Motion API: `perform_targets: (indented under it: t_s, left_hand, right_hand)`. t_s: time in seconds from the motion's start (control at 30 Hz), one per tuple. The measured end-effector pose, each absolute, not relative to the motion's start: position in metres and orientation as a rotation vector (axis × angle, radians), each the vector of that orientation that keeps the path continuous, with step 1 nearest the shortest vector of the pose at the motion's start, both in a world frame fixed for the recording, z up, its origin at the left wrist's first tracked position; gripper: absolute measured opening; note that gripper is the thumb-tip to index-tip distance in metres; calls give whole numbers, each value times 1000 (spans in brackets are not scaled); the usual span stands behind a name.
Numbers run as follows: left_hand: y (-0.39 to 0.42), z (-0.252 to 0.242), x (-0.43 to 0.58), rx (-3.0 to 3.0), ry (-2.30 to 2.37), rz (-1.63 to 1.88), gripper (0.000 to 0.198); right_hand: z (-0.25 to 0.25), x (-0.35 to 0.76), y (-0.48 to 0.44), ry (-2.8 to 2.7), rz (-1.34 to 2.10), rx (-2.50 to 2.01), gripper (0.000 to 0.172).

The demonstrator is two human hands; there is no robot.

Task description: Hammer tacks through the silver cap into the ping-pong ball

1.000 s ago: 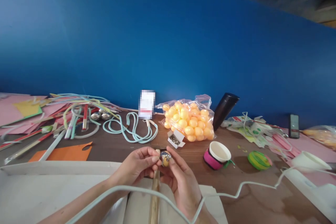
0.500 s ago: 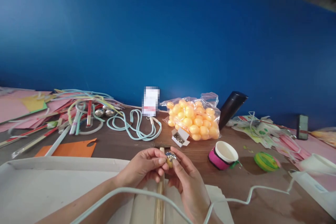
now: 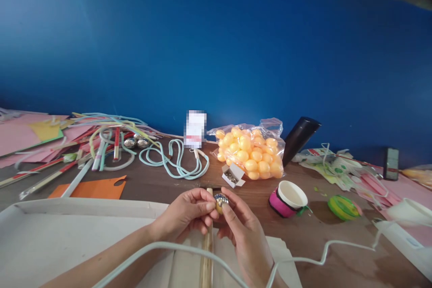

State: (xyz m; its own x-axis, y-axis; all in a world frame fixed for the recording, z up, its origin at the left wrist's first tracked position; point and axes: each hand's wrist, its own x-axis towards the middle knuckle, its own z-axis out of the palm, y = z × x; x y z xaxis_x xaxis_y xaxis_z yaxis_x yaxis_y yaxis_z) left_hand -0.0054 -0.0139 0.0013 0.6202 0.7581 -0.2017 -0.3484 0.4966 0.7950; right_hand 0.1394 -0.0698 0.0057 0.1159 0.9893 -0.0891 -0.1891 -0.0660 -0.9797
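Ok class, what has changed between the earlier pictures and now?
The view has swung slightly, so things on the table sit further right in the picture. Nothing was visibly taken hold of or let go: the left hand and right hand still have their fingers on the small shiny round piece. The bag of orange balls, small white box and cup stayed put.

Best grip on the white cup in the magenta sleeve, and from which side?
Probably around the magenta sleeve, from the near side: the white cup is round-walled, its near face shows unobstructed, and the bag of orange balls sits behind left.
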Motion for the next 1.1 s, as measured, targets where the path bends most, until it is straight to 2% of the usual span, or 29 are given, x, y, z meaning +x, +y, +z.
perform_targets:
  t_s: [0.23, 1.1]
  left_hand:
    - [-15, 1, -6, 815, 570, 728, 17]
    - [-14, -1, -5, 819, 556, 706, 18]
  right_hand:
    - [13, 135, -71, -995, 1133, -1254, 38]
    - [9, 140, -71, -1025, 1193, -1245, 37]
